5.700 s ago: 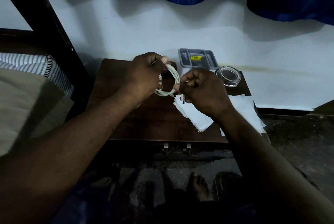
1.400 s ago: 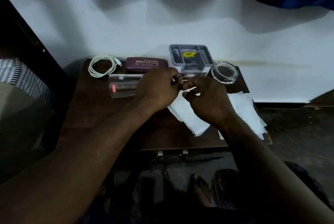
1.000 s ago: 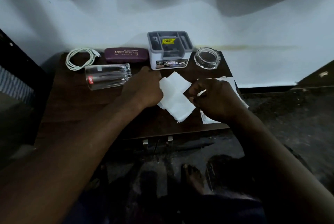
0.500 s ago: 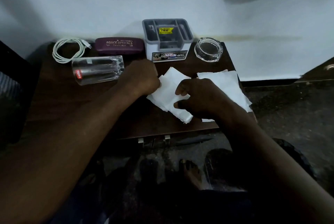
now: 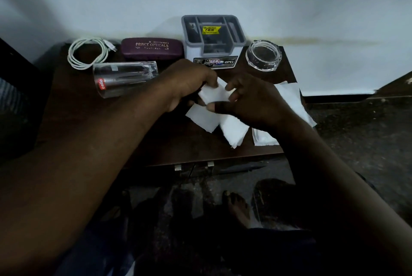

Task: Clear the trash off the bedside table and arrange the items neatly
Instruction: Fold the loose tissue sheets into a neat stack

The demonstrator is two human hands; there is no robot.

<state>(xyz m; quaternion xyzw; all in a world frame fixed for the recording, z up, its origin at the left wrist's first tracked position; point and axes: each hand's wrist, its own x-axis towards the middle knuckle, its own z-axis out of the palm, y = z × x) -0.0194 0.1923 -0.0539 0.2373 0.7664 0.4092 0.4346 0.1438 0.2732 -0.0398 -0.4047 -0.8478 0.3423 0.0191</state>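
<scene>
Now, with the cable [image 5: 87, 57] parked at 10 o'clock, left hand [image 5: 189, 84] and right hand [image 5: 252, 102] have shifted onto the worktop's [image 5: 189, 146] 4 o'clock white tissue [image 5: 207, 117], both grips pinching it: trash-clearing starts.

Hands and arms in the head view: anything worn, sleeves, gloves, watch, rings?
Nothing worn shows: left hand and right hand are ungloved; left forearm and right forearm are bare to the frame edge, no sleeve, watch or band. Too dim to rule out a thin ring.
</scene>
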